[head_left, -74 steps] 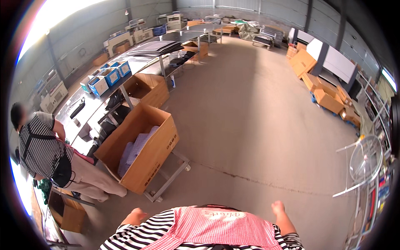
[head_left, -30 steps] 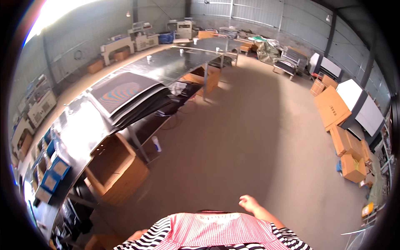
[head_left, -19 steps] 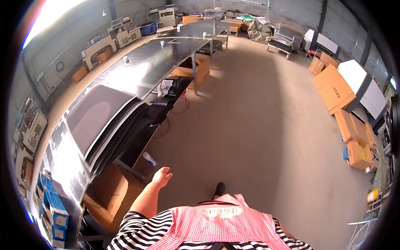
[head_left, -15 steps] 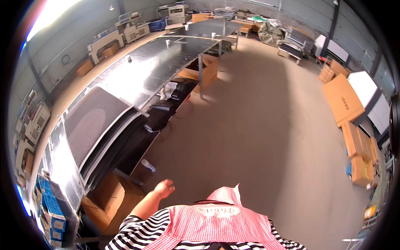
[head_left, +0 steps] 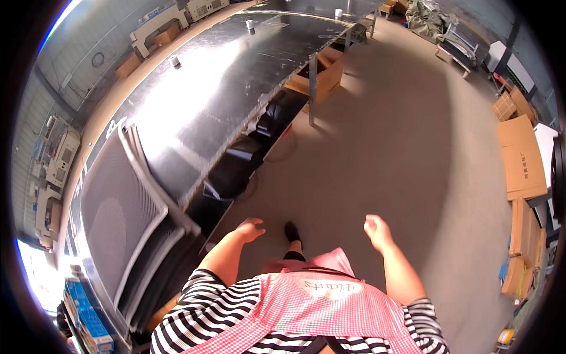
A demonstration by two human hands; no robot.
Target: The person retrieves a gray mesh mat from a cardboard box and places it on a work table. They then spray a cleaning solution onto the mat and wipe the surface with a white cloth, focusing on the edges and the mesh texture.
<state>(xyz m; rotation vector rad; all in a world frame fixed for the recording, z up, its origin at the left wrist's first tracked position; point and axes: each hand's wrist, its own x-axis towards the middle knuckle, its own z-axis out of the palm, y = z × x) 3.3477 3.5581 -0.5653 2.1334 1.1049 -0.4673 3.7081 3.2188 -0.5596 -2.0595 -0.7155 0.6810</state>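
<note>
Right, there's the broad grey floor (head_left: 365, 165) sweeping ahead, and walking along it looks like the step in hand. The long dark desk (head_left: 224, 71) runs down the left side, glare blazing on its top. And here's the stack of grey mesh panels (head_left: 127, 200), on the desk's near end and jutting past its edge, close by the left forearm: that's the obstacle! Any next move calls, I'd judge, for keeping that elbow wide of those rims. Over right, a big cardboard sheet (head_left: 522, 159) leans beside cartons (head_left: 519, 277); dark bundles (head_left: 236, 165) crowd under the desk. Now the hands: the left hand (head_left: 250, 230), nearest the stack, has its fingers loosely apart, nothing visible in it; the right hand (head_left: 377, 230) hangs over the floor, fingers curled, palm hidden, so I can't tell whether it's closed. Smallest of all, white cups (head_left: 174, 61) dot the desk.
</note>
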